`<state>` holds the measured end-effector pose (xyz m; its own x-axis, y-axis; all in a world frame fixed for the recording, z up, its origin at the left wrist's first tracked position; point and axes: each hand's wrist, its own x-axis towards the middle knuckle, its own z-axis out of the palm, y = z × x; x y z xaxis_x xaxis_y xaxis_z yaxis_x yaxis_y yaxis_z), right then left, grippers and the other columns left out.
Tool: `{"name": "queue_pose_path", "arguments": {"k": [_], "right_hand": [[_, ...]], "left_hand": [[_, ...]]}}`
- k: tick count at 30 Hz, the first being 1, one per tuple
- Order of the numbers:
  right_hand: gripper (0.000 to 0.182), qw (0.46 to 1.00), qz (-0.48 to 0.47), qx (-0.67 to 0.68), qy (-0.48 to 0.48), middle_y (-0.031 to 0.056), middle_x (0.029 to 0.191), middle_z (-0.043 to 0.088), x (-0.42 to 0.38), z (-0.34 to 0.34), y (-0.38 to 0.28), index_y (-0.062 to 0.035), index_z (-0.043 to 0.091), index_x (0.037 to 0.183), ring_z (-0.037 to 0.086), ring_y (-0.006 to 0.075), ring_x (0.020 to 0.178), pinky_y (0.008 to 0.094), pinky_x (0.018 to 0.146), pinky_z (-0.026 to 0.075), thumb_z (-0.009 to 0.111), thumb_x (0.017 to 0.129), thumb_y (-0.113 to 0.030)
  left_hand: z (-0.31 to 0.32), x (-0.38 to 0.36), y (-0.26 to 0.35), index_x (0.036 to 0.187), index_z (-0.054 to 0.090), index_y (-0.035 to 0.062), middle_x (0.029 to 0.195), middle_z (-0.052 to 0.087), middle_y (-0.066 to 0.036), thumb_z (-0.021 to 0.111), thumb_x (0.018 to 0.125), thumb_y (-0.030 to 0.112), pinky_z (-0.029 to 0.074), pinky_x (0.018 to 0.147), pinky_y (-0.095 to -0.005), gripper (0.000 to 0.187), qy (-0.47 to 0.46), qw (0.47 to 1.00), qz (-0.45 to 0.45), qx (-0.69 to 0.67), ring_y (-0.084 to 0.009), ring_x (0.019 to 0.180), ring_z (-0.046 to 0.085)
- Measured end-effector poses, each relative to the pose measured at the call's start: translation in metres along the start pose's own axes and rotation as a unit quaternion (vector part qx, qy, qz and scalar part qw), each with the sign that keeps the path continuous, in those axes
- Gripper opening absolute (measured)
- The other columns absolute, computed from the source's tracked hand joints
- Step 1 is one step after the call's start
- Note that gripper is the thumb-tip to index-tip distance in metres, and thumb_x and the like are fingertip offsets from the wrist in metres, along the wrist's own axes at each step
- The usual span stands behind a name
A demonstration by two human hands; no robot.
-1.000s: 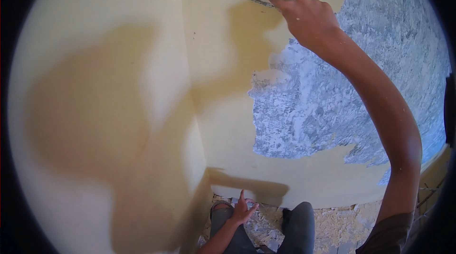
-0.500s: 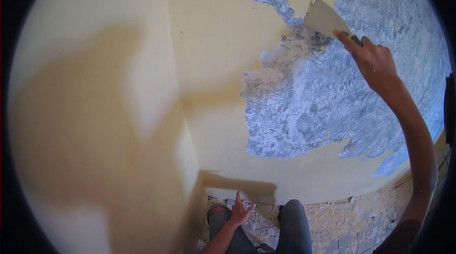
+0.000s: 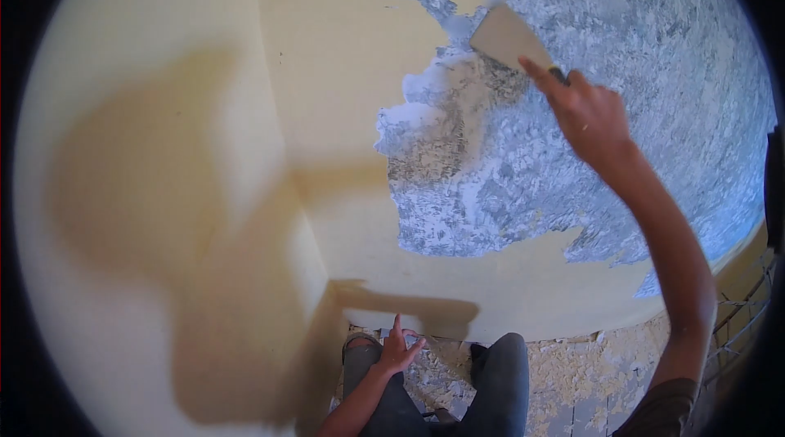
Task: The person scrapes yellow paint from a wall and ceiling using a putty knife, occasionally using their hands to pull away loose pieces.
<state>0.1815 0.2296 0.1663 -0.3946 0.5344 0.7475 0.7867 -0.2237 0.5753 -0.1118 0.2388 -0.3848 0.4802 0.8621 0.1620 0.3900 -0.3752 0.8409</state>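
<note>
A corner is formed by two pale yellow walls (image 3: 163,110). A large patch of bare grey plaster (image 3: 654,69) is exposed. The floor (image 3: 589,380) is strewn with paint flakes; hard shadows are cast by strong light.

The flat metal scraper blade (image 3: 505,38) lies against the scraped grey plaster patch (image 3: 572,159), which sits right of the painted yellow wall corner (image 3: 278,151). Below, pale paint flakes (image 3: 580,380) cover the floor.

A: What lies beyond the work itself?

B: A floor (image 3: 605,372) at the bottom edge, littered with pale yellow paint flakes (image 3: 572,384).

A: Anything else?

B: Two knees in grey trousers (image 3: 499,388) over the floor, and a broad brownish shadow (image 3: 163,216) across the left-hand yellow wall (image 3: 123,69).
</note>
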Motion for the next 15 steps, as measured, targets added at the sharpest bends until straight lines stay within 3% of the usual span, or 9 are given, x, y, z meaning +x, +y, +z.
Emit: {"name": "queue_pose_path", "arguments": {"k": [4,6,8,10,11,12,13,14,15], "right_hand": [[0.061,0.994,0.016,0.073,-0.074,0.0147,0.085,0.063,-0.084,0.023,-0.044,-0.0282,0.048,0.146,0.061,0.0176,0.046,0.0341,0.035,0.047,0.057,0.09,-0.006],[0.061,0.983,0.03,0.156,-0.089,0.0134,0.078,0.06,-0.15,0.041,-0.074,-0.0298,0.048,0.146,0.057,0.0193,0.042,0.0339,0.035,0.045,0.058,0.09,-0.009],[0.054,0.954,0.102,0.233,-0.159,0.0116,0.071,0.06,-0.231,0.05,-0.124,-0.0304,0.053,0.143,0.057,0.0238,0.046,0.0416,0.039,0.044,0.061,0.092,-0.016],[0.052,0.865,0.261,0.398,-0.159,0.0126,0.069,0.061,-0.304,0.048,-0.191,-0.0181,0.051,0.146,0.059,0.0282,0.054,0.0421,0.049,0.047,0.059,0.095,-0.015],[0.05,0.751,0.399,0.466,-0.242,0.0205,0.085,0.068,-0.322,0.031,-0.227,-0.0092,0.048,0.146,0.066,0.0342,0.07,0.0441,0.063,0.052,0.057,0.097,-0.013],[0.05,0.715,0.461,0.506,-0.141,0.0234,0.089,0.067,-0.351,0.035,-0.272,-0.002,0.044,0.148,0.061,0.0178,0.077,0.0369,0.071,0.05,0.054,0.1,-0.013],[0.053,0.611,0.539,0.553,-0.175,0.0323,0.122,0.062,-0.368,0.023,-0.306,0.002,0.041,0.147,0.067,0.0388,0.107,0.0415,0.09,0.052,0.054,0.098,-0.015],[0.055,0.562,0.582,0.54,-0.23,0.0236,0.113,0.069,-0.382,0.011,-0.336,0.0086,0.038,0.146,0.065,0.0239,0.094,0.0406,0.083,0.051,0.054,0.098,-0.014],[0.062,0.62,0.567,0.505,-0.197,0.025,0.114,0.068,-0.408,0.008,-0.38,0.0077,0.033,0.148,0.066,0.0327,0.098,0.0445,0.086,0.051,0.056,0.098,-0.021]], "left_hand": [[-0.009,-0.007,0.001,0.152,0.005,-0.0099,0.112,0.069,-0.01,0.07,0.087,0.044,0.039,0.103,-0.0482,0.106,-0.009,1.0,0.001,0.009,-0.0361,0.118,0.055],[-0.013,-0.01,-0.003,0.152,0.005,-0.0082,0.111,0.069,-0.012,0.071,0.088,0.042,0.039,0.103,-0.0477,0.105,0.002,0.998,0.034,0.054,-0.035,0.115,0.057],[-0.007,-0.017,-0.003,0.153,0.009,-0.0065,0.111,0.069,-0.013,0.07,0.089,0.041,0.041,0.102,-0.0478,0.1,0.03,0.999,0.04,0.017,-0.0348,0.112,0.059],[-0.002,-0.015,0.014,0.153,0.012,-0.0047,0.11,0.068,-0.014,0.07,0.09,0.04,0.042,0.1,-0.0478,0.096,0.066,0.996,0.052,-0.027,-0.0346,0.109,0.061],[-0.001,-0.019,0.035,0.151,0.021,-0.0036,0.11,0.068,-0.015,0.067,0.092,0.041,0.045,0.098,-0.0474,0.088,0.041,0.995,0.009,-0.087,-0.0343,0.106,0.063],[0.0,-0.02,0.049,0.149,0.029,-0.0025,0.109,0.068,-0.017,0.065,0.094,0.042,0.047,0.095,-0.047,0.079,0.013,0.989,-0.034,-0.144,-0.0339,0.103,0.065],[0.009,-0.018,0.053,0.149,0.029,-0.0025,0.109,0.068,-0.017,0.065,0.094,0.042,0.047,0.095,-0.047,0.079,0.02,0.989,-0.033,-0.145,-0.0339,0.103,0.065],[0.023,-0.02,0.055,0.145,0.036,-0.0012,0.111,0.068,-0.018,0.062,0.096,0.044,0.048,0.094,-0.0461,0.072,-0.033,0.981,-0.092,-0.169,-0.0342,0.104,0.065],[0.035,-0.023,0.057,0.141,0.043,0.0,0.113,0.067,-0.019,0.059,0.097,0.045,0.049,0.093,-0.0452,0.065,-0.086,0.966,-0.152,-0.191,-0.0345,0.104,0.066]]}}
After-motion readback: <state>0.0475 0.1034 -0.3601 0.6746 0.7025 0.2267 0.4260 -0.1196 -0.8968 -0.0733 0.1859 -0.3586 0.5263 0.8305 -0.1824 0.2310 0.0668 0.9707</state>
